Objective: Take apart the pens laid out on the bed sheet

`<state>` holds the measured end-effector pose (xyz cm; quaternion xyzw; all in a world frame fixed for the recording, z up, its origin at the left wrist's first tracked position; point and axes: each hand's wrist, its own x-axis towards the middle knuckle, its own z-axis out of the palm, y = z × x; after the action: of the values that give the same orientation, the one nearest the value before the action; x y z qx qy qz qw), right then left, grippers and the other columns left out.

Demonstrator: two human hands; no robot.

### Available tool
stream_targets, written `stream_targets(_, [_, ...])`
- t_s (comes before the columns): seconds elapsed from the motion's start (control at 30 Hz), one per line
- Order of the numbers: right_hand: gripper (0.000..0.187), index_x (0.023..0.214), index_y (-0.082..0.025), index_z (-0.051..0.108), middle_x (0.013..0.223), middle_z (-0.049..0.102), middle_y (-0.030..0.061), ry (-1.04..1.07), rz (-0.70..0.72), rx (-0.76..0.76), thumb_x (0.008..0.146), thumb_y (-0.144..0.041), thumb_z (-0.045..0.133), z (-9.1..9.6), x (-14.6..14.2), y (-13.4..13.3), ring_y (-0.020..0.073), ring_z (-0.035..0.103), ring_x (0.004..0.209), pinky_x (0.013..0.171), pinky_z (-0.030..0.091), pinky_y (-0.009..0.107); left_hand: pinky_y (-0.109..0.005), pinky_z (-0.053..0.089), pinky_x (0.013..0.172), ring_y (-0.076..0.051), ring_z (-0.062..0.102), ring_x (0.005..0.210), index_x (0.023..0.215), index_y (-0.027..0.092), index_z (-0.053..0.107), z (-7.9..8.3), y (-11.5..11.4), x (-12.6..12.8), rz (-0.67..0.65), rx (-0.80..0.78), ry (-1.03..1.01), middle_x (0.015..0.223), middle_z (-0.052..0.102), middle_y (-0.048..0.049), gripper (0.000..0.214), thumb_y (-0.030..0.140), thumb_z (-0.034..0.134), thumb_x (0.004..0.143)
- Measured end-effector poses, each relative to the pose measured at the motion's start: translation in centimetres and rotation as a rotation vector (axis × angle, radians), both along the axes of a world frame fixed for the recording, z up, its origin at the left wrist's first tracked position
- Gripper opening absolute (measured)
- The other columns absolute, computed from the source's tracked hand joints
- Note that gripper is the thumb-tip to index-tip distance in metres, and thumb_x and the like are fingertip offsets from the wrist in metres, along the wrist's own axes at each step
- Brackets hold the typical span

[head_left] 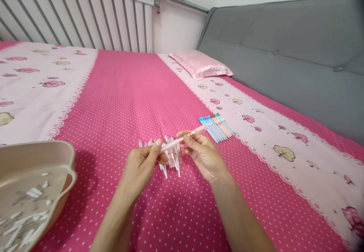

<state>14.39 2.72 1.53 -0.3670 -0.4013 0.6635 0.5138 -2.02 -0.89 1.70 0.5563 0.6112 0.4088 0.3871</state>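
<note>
My left hand (143,164) and my right hand (202,151) both pinch one pale pink pen (182,138), held level above the bed. The left fingers grip its near end, the right fingers grip it near the far tip. Directly under the hands lies a heap of several clear and white pen parts (170,157) on the pink dotted bedsheet (127,100). A neat row of several blue and orange pens (217,127) lies just beyond my right hand.
A beige plastic basin (57,157) with several small white scraps inside sits at the lower left. A pink pillow (200,64) lies at the head of the bed. A grey padded headboard (284,55) runs along the right.
</note>
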Motion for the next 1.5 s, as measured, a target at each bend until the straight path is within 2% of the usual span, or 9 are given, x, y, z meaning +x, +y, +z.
stream_targets(0.1, [0.013, 0.077, -0.022, 0.072, 0.080, 0.063, 0.0005, 0.022, 0.005, -0.004, 0.067, -0.030, 0.073, -0.06, 0.07, 0.04, 0.0081, 0.049, 0.068, 0.053, 0.037, 0.018, -0.027, 0.044, 0.056, -0.020, 0.061, 0.064, 0.069, 0.014, 0.069, 0.11, -0.03, -0.10, 0.048, -0.024, 0.009, 0.056, 0.062, -0.0051, 0.049, 0.054, 0.044, 0.083])
stream_targets(0.23, [0.014, 0.077, -0.022, 0.072, 0.079, 0.063, 0.0003, 0.032, -0.017, -0.018, 0.066, -0.031, 0.074, -0.21, 0.15, 0.11, 0.0076, 0.048, 0.066, 0.052, 0.036, 0.017, -0.028, 0.048, 0.064, -0.019, 0.062, 0.074, 0.093, 0.017, 0.066, 0.36, 0.11, 0.16, 0.086, 0.115, -0.016, 0.080, 0.069, -0.0051, 0.039, 0.043, 0.071, 0.066])
stream_targets(0.4, [0.014, 0.076, -0.022, 0.072, 0.077, 0.062, 0.0001, 0.035, -0.009, -0.015, 0.065, -0.030, 0.074, -0.01, 0.06, 0.01, 0.0076, 0.048, 0.064, 0.051, 0.036, 0.018, -0.024, 0.044, 0.056, -0.014, 0.058, 0.061, 0.080, 0.016, 0.066, 0.47, 0.00, 0.31, 0.095, 0.136, -0.048, 0.069, 0.067, -0.0026, 0.026, 0.041, 0.068, 0.070])
stream_targets(0.6, [0.015, 0.076, -0.021, 0.073, 0.081, 0.062, 0.0014, 0.052, -0.004, -0.021, 0.064, -0.030, 0.075, 0.20, -0.01, -0.10, 0.0076, 0.048, 0.066, 0.050, 0.037, 0.017, -0.023, 0.039, 0.047, -0.013, 0.053, 0.050, 0.059, 0.014, 0.064, 0.25, -0.04, -0.09, 0.125, 0.014, -0.077, 0.049, 0.057, -0.0024, 0.048, 0.054, 0.050, 0.080])
stream_targets(0.83, [0.014, 0.078, -0.023, 0.073, 0.085, 0.063, 0.0008, 0.047, -0.004, 0.000, 0.066, -0.030, 0.074, -0.31, 0.21, 0.11, 0.0068, 0.048, 0.067, 0.051, 0.037, 0.016, -0.023, 0.047, 0.055, -0.014, 0.060, 0.060, 0.087, 0.016, 0.066, 0.43, -0.03, 0.02, 0.154, 0.111, -0.100, 0.070, 0.068, -0.0022, 0.039, 0.035, 0.079, 0.056])
stream_targets(1.0, [0.013, 0.077, -0.022, 0.073, 0.082, 0.062, 0.0001, 0.048, 0.001, -0.005, 0.066, -0.030, 0.075, -0.10, 0.22, 0.03, 0.0058, 0.046, 0.064, 0.050, 0.036, 0.016, -0.021, 0.043, 0.049, -0.012, 0.056, 0.053, 0.075, 0.015, 0.066, 0.42, -0.02, 0.14, 0.115, 0.083, -0.164, 0.060, 0.064, -0.0013, 0.026, 0.038, 0.073, 0.064])
stream_targets(1.2, [0.014, 0.077, -0.023, 0.073, 0.083, 0.062, 0.0002, 0.056, 0.007, -0.004, 0.066, -0.031, 0.075, 0.06, 0.22, -0.01, 0.0057, 0.045, 0.063, 0.050, 0.036, 0.016, -0.022, 0.035, 0.043, -0.011, 0.050, 0.044, 0.057, 0.014, 0.063, 0.52, -0.10, -0.18, 0.090, 0.003, -0.068, 0.048, 0.058, -0.0027, 0.047, 0.053, 0.051, 0.079])
stream_targets(1.37, [0.015, 0.076, -0.021, 0.073, 0.075, 0.058, -0.0010, 0.065, -0.026, -0.024, 0.064, -0.030, 0.076, 0.07, 0.18, 0.02, 0.0046, 0.042, 0.059, 0.048, 0.034, 0.015, -0.023, 0.043, 0.051, -0.015, 0.058, 0.059, 0.087, 0.016, 0.066, 0.42, 0.00, 0.05, 0.079, 0.093, 0.002, 0.068, 0.067, -0.0025, 0.036, 0.044, 0.071, 0.065])
stream_targets(1.5, [0.013, 0.076, -0.021, 0.073, 0.076, 0.060, -0.0005, 0.061, -0.019, -0.010, 0.065, -0.029, 0.075, 0.10, 0.20, -0.03, 0.0054, 0.043, 0.061, 0.049, 0.035, 0.016, -0.023, 0.045, 0.058, -0.013, 0.059, 0.064, 0.085, 0.017, 0.065, 0.33, 0.05, 0.16, 0.065, 0.169, -0.030, 0.073, 0.067, -0.0019, 0.028, 0.037, 0.071, 0.067])
